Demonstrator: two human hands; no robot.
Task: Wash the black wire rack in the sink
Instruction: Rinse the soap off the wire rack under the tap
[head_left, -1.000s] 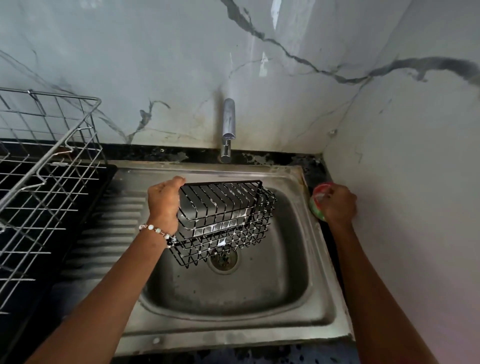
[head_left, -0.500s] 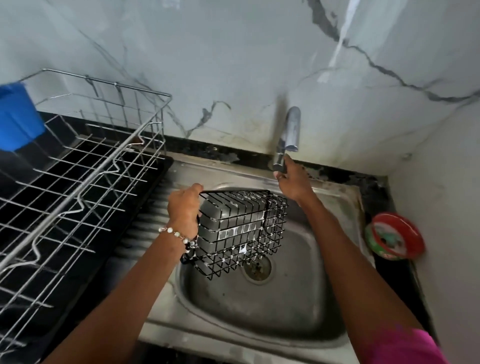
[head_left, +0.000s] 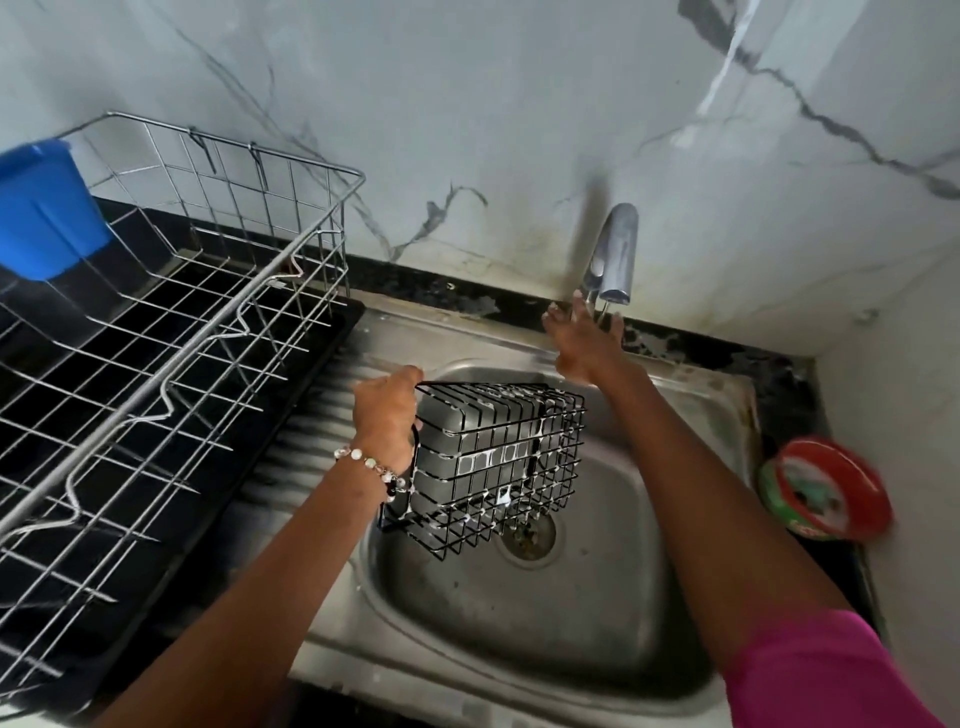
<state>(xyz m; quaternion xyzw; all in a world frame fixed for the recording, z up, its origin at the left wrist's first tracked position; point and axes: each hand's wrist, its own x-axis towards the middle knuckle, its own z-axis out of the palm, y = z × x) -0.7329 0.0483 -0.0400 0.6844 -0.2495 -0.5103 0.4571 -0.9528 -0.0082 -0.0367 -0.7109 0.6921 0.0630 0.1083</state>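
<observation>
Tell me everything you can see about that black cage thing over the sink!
The black wire rack is a small box-shaped basket made of thin dark wires crossed in a grid, so you can see the shiny sink basin right through it. It looks like coated metal. It hangs tilted in the air above the basin, near the drain, resting on nothing. The left hand grips its left edge. The tap is behind it, and no water is visibly falling on it.
</observation>
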